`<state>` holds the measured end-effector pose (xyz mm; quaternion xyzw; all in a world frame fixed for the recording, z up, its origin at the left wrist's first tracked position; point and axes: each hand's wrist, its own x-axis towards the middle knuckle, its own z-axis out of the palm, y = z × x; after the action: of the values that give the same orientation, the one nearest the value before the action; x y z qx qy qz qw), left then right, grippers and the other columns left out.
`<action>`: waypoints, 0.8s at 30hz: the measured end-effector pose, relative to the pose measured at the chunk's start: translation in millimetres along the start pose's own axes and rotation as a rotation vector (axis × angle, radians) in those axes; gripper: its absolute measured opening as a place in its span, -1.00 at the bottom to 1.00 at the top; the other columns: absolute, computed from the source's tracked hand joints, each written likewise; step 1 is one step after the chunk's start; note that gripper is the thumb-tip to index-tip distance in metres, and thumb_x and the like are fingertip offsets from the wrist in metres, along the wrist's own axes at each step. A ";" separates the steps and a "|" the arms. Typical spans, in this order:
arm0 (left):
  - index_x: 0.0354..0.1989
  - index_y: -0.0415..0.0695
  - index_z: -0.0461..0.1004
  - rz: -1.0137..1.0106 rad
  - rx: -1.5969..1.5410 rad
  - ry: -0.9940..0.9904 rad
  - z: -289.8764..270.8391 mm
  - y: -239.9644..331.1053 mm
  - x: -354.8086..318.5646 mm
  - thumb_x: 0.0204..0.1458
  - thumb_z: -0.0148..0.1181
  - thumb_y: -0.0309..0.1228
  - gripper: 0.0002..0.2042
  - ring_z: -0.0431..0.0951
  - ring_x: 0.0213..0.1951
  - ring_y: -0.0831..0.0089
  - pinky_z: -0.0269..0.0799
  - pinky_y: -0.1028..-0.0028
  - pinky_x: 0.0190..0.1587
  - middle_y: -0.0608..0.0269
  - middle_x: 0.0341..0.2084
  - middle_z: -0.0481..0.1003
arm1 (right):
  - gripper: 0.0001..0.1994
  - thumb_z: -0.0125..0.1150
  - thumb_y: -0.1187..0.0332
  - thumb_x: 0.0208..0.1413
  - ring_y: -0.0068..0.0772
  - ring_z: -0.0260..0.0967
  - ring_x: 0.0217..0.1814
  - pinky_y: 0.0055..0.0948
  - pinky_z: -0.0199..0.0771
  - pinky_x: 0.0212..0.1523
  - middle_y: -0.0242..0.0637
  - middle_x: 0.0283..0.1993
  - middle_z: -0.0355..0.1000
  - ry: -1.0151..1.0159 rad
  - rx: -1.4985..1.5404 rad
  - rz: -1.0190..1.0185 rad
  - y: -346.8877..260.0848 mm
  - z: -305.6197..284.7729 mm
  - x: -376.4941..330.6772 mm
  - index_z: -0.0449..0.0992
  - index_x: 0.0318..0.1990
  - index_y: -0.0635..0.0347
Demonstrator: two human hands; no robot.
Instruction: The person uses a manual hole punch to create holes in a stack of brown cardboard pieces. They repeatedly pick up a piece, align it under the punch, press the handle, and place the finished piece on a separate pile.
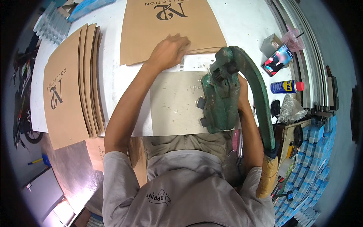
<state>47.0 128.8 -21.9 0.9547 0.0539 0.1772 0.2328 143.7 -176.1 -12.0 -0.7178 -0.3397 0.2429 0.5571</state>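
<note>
1. The left hand [172,51] is laid over the near edge of the flat brown bags [145,41], apparently to steady them; its fingers are held close together, but whether an edge is pinched cannot be told.
2. The right hand [242,89] is mostly hidden by the green press [223,102], so its grip cannot be told.
3. The brown bags are placed beyond the press on the white table [242,22], print facing up.
4. A grey board [170,106] is set beside the press, perhaps as a smooth rest.
5. The tan-wrapped handle [267,178] is angled toward the person, presumably for easy reach.
6. At the left, 1 stack of similar bags [64,90] is kept apart, likely for order.
</note>
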 end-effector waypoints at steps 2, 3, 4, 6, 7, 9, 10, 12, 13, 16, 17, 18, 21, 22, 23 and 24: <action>0.11 -0.11 0.55 0.025 0.027 0.032 -0.1 2.3 -0.1 0.14 0.36 -0.22 -0.60 0.39 0.34 -0.04 0.21 0.01 0.45 0.04 0.16 0.54 | -0.72 0.39 0.55 0.11 -0.50 0.56 -0.12 -0.45 0.62 -0.07 -0.31 -0.09 0.63 -0.003 -0.039 0.022 -7.8 6.3 3.1 0.63 0.00 0.32; 0.11 -0.11 0.55 0.100 0.095 0.097 3.3 0.4 -0.2 0.14 0.36 -0.22 -0.60 0.42 0.32 -0.05 0.22 -0.01 0.44 0.03 0.15 0.55 | -0.74 0.37 0.54 0.13 -0.50 0.57 -0.15 -0.44 0.64 -0.10 -0.30 -0.12 0.63 0.002 -0.057 0.037 -10.5 10.3 2.9 0.63 -0.01 0.32; 0.11 -0.12 0.54 0.173 0.162 0.162 5.8 -0.2 -0.6 0.14 0.35 -0.21 -0.59 0.44 0.29 -0.05 0.23 -0.02 0.43 0.03 0.13 0.55 | -0.75 0.36 0.53 0.15 -0.50 0.58 -0.15 -0.43 0.66 -0.10 -0.29 -0.12 0.64 0.001 0.012 0.059 -10.3 12.3 1.6 0.63 -0.01 0.33; 0.12 -0.12 0.53 0.137 0.085 0.129 9.3 -2.7 -0.7 0.15 0.34 -0.20 -0.59 0.46 0.27 -0.05 0.21 -0.03 0.44 0.00 0.11 0.56 | -0.76 0.34 0.52 0.18 -0.50 0.60 -0.15 -0.42 0.69 -0.12 -0.28 -0.12 0.64 0.003 0.149 0.104 -9.4 15.3 -0.7 0.63 -0.01 0.33; 0.12 -0.12 0.53 0.123 0.050 0.111 9.8 -4.0 0.3 0.15 0.33 -0.20 -0.59 0.46 0.25 -0.05 0.20 -0.04 0.44 -0.01 0.10 0.57 | -0.76 0.33 0.50 0.19 -0.49 0.60 -0.13 -0.41 0.71 -0.12 -0.26 -0.11 0.64 -0.020 0.079 0.070 -8.7 14.6 0.6 0.63 0.00 0.34; 0.09 -0.14 0.52 0.136 0.057 0.115 11.1 -5.4 0.1 0.18 0.30 -0.22 -0.63 0.48 0.22 -0.06 0.29 -0.03 0.38 -0.02 0.09 0.57 | -0.76 0.33 0.47 0.21 -0.46 0.62 -0.11 -0.38 0.74 -0.11 -0.22 -0.08 0.64 -0.067 -0.061 0.001 -6.5 8.3 3.3 0.62 0.01 0.34; 0.07 -0.14 0.51 0.147 0.058 0.115 10.8 -2.5 0.8 0.20 0.28 -0.23 -0.65 0.49 0.20 -0.06 0.33 -0.03 0.36 -0.02 0.09 0.57 | -0.62 0.40 0.43 0.13 -0.38 0.60 -0.03 -0.31 0.68 0.00 -0.19 0.01 0.60 -0.094 0.000 0.086 -4.7 5.3 3.0 0.55 0.10 0.33; 0.03 -0.15 0.49 0.003 0.020 0.025 8.9 2.6 2.4 0.23 0.23 -0.30 -0.73 0.51 0.18 -0.07 0.45 0.02 0.26 -0.02 0.09 0.56 | -0.30 0.56 0.36 -0.01 -0.23 0.55 0.14 -0.18 0.57 0.22 -0.11 0.19 0.53 -0.146 0.123 0.256 0.2 -0.6 2.1 0.40 0.30 0.29; 0.00 -0.15 0.49 -0.065 -0.003 -0.019 6.4 8.4 4.3 0.24 0.20 -0.33 -0.76 0.52 0.17 -0.07 0.50 0.04 0.21 -0.01 0.09 0.56 | -0.28 0.56 0.37 -0.02 -0.21 0.54 0.16 -0.18 0.56 0.23 -0.11 0.19 0.52 -0.160 0.072 0.220 11.5 -2.9 0.0 0.38 0.32 0.29; -0.05 -0.15 0.46 -0.147 0.118 -0.116 1.4 20.4 10.1 0.23 0.11 -0.47 -0.84 0.56 0.12 -0.02 0.60 0.13 0.05 -0.04 0.05 0.57 | -0.43 0.47 0.40 0.06 -0.27 0.55 0.08 -0.23 0.59 0.15 -0.15 0.11 0.55 -0.090 0.085 0.163 32.0 3.7 0.1 0.43 0.24 0.30; -0.05 -0.14 0.46 -0.044 0.164 -0.046 4.6 16.1 8.0 0.21 0.10 -0.49 -0.83 0.57 0.11 0.00 0.60 0.14 0.04 -0.04 0.02 0.57 | -0.61 0.38 0.43 0.16 -0.34 0.58 -0.03 -0.28 0.64 0.06 -0.20 0.00 0.60 0.010 0.202 0.185 30.4 13.7 0.2 0.52 0.13 0.33; -0.05 -0.14 0.47 0.058 0.211 0.025 11.2 8.4 4.4 0.19 0.08 -0.52 -0.81 0.57 0.10 0.02 0.60 0.15 0.03 -0.05 -0.01 0.57 | -0.71 0.33 0.44 0.21 -0.39 0.59 -0.11 -0.32 0.66 -0.01 -0.23 -0.06 0.62 0.052 0.199 0.155 24.0 15.7 -0.5 0.57 0.06 0.34; -0.06 -0.17 0.50 0.166 0.270 0.167 14.2 2.9 -4.3 0.12 0.07 -0.57 -0.78 0.59 0.05 0.05 0.60 0.18 0.02 -0.04 -0.10 0.56 | -0.81 0.28 0.44 0.25 -0.50 0.56 -0.24 -0.42 0.62 -0.16 -0.32 -0.17 0.63 0.072 -0.041 -0.008 7.3 10.3 -1.4 0.64 -0.06 0.35; -0.07 -0.19 0.51 0.173 0.273 0.200 14.1 4.1 -7.2 0.09 0.07 -0.59 -0.77 0.59 0.03 0.05 0.59 0.19 0.01 -0.03 -0.13 0.56 | -0.83 0.28 0.44 0.25 -0.53 0.54 -0.27 -0.45 0.59 -0.20 -0.34 -0.20 0.62 0.085 -0.157 -0.056 6.1 5.3 -2.1 0.64 -0.09 0.34; -0.09 -0.22 0.52 0.155 0.229 0.178 9.6 14.2 -9.9 0.08 0.08 -0.59 -0.77 0.59 0.02 0.05 0.59 0.19 0.02 -0.03 -0.13 0.56 | -0.85 0.29 0.43 0.24 -0.56 0.51 -0.29 -0.47 0.56 -0.24 -0.36 -0.22 0.61 0.123 -0.260 -0.065 8.6 0.0 -2.5 0.65 -0.13 0.32; -0.10 -0.24 0.54 0.135 0.186 0.154 6.5 27.1 -13.8 0.06 0.09 -0.60 -0.77 0.59 0.00 0.04 0.58 0.19 0.04 -0.02 -0.14 0.56 | -0.87 0.29 0.43 0.24 -0.59 0.49 -0.31 -0.48 0.53 -0.29 -0.38 -0.24 0.60 0.153 -0.114 0.080 8.0 -2.9 -3.1 0.64 -0.15 0.30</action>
<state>37.1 99.5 -19.1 0.9572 0.0235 0.2597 0.1260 145.6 -181.4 -19.0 -0.7777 -0.2805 0.1897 0.5296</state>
